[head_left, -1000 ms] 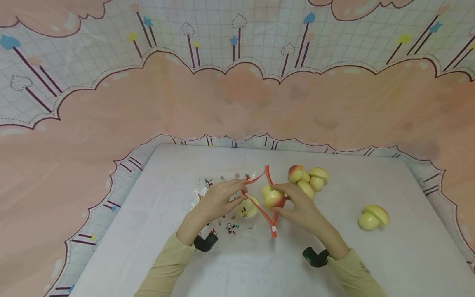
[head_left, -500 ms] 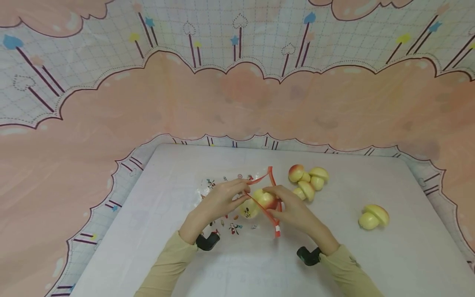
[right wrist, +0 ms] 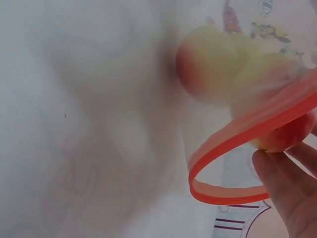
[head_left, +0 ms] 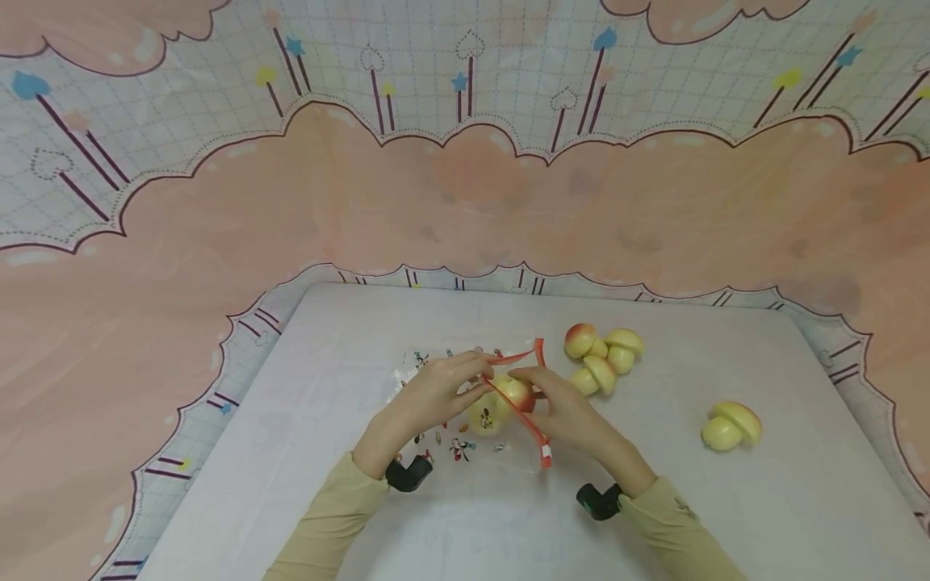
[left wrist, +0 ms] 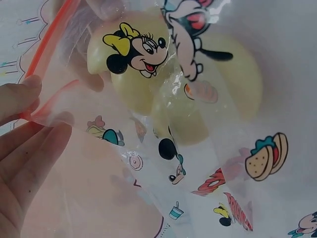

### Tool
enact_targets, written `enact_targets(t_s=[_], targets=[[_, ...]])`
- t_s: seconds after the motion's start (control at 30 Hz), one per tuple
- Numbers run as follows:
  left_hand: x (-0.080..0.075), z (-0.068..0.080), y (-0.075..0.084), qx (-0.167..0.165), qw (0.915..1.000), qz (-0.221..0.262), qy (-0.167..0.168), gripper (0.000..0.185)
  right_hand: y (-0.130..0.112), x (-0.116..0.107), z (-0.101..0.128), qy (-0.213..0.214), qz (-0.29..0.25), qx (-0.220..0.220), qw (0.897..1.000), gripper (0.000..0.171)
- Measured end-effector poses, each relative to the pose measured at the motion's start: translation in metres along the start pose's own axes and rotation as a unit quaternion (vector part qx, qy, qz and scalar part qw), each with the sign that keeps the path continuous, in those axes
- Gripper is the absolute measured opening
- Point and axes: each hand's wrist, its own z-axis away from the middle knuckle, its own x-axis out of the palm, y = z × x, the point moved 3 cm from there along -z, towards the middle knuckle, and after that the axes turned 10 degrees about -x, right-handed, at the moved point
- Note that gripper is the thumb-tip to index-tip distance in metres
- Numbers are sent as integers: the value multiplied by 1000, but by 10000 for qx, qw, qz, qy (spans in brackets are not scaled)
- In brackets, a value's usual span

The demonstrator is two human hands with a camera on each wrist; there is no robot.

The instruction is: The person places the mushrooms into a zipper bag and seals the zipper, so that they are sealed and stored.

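Observation:
A clear zip bag (head_left: 461, 449) with cartoon prints and a red zip edge (right wrist: 233, 128) lies in front of me, its mouth spread apart. My left hand (head_left: 439, 391) pinches the red edge between thumb and fingers; the left wrist view shows this pinch up close. A yellow toy mushroom (head_left: 483, 413) is inside the bag, seen through the plastic. Within the bag's mouth, my right hand (head_left: 570, 410) holds another toy mushroom (head_left: 519, 393) with a red-tinged cap. In the right wrist view its fingertips (right wrist: 267, 163) touch that reddish cap (right wrist: 290, 133) at the red rim.
Three toy mushrooms (head_left: 600, 374) sit close together on the white table (head_left: 676, 347), just beyond my right hand. A single mushroom (head_left: 734, 424) lies farther right. A patterned cloth (head_left: 465, 202) hangs behind the table.
My right hand has moved left, carrying the mushroom from the bag's opening to inside its mouth. The left hand keeps its pinch on the edge and has shifted slightly right.

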Motion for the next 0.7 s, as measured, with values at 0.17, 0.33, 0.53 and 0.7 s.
enact_targets(t_s=[0.17, 0.33, 0.53, 0.7], targets=[[-2, 2, -1, 82, 9999, 120, 79, 16, 0, 0, 2, 126, -104, 25, 9999, 59], [-5, 3, -2, 62, 9998, 150, 152, 14, 0, -1, 5, 252, -210, 66, 9994, 56], [-5, 3, -3, -37, 9997, 202, 153, 14, 1, -1, 8, 284, 0, 165, 9995, 49], [-4, 3, -5, -77, 9995, 234, 214, 15, -1, -5, 12, 534, 135, 99, 9984, 40]])
